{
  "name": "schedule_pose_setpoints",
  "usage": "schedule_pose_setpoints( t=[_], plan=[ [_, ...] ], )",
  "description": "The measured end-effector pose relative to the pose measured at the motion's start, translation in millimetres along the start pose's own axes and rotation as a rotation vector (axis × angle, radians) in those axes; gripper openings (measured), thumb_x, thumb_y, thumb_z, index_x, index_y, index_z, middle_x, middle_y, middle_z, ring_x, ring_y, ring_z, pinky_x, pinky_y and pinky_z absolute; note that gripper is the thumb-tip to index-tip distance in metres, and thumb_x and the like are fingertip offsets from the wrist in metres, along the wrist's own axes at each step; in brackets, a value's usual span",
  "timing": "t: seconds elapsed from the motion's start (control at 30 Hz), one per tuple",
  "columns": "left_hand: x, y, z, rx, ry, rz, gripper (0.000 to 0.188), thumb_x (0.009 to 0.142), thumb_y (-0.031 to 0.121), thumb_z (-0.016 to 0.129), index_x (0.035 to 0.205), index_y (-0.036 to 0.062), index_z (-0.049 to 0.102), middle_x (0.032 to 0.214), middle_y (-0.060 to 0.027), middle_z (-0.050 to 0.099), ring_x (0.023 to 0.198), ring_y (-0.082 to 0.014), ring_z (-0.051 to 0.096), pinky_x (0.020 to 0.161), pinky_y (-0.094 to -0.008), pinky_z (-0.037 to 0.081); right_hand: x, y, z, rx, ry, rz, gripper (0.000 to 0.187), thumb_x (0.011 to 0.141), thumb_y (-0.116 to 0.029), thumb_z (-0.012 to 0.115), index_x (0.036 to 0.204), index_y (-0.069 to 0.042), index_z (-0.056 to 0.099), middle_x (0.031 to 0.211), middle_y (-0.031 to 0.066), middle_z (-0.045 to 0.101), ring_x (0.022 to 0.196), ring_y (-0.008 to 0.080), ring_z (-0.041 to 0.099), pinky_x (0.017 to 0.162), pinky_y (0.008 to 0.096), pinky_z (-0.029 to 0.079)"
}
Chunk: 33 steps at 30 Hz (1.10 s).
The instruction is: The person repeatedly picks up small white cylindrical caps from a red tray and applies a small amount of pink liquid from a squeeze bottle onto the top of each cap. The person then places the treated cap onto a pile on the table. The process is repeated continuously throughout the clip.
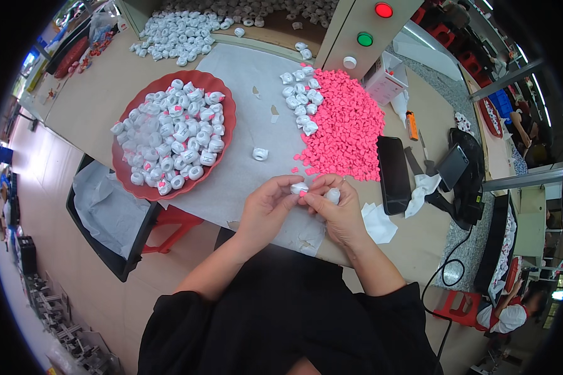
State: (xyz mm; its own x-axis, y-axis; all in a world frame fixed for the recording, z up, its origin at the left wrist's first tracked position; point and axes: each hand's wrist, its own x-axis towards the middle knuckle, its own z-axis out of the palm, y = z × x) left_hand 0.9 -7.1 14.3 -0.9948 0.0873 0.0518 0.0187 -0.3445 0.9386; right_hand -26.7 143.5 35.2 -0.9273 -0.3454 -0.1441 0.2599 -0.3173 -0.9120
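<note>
My left hand (266,208) pinches a small white ring-shaped piece (299,187) between thumb and fingers, over the paper near the table's front edge. Against that piece, my right hand (341,219) holds a tiny pink piece (303,194) at its thumb tip. A pale, rounded, bottle-like thing (333,195) also sits in the right hand, its body mostly hidden by the fingers. Beyond my hands, one loose white piece (260,154) lies on the paper. A big heap of pink pieces (347,125) spreads to the right, with several white pieces (301,100) along its left side.
At left, a scalloped red bowl (124,164) holds many white pieces, some with pink parts. More white pieces (178,34) lie by a cabinet with a red light (383,10). A phone (393,175), orange lighter (412,125) and crumpled tissue (423,192) are at right.
</note>
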Motion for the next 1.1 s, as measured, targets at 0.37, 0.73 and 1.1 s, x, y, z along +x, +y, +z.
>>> schedule_pose_setpoints(
  t=[0.37,0.73,1.1],
  plan=[
    [0,0,-2,0.083,-0.020,-0.022,0.026,0.087,-0.005,0.047,0.113,-0.0044,0.049,0.095,-0.0083,0.058,0.087,-0.0114,0.057,0.078,-0.0237,0.046,2,-4,-4,-0.127,0.005,0.050,0.016,0.078,-0.004,0.065,0.092,0.000,0.057,0.080,0.0054,0.059,0.073,0.0109,0.061,0.059,0.0196,0.046],
    [0,-1,-6,0.176,-0.045,0.021,0.025,0.086,-0.006,0.048,0.111,-0.0043,0.051,0.093,-0.0088,0.059,0.087,-0.0128,0.058,0.078,-0.0245,0.047,5,-6,-11,-0.119,-0.006,0.114,0.019,0.076,-0.004,0.067,0.093,0.002,0.062,0.076,0.0083,0.063,0.065,0.0099,0.059,0.055,0.0200,0.044],
    [0,-2,-5,-0.013,-0.042,-0.021,0.023,0.087,0.001,0.051,0.110,-0.0048,0.052,0.099,-0.0118,0.060,0.087,-0.0162,0.059,0.079,-0.0288,0.049,1,0,-6,-0.353,-0.015,-0.045,0.013,0.080,-0.004,0.063,0.090,0.005,0.063,0.081,0.0096,0.064,0.076,0.0114,0.061,0.068,0.0225,0.049]
  ],
)
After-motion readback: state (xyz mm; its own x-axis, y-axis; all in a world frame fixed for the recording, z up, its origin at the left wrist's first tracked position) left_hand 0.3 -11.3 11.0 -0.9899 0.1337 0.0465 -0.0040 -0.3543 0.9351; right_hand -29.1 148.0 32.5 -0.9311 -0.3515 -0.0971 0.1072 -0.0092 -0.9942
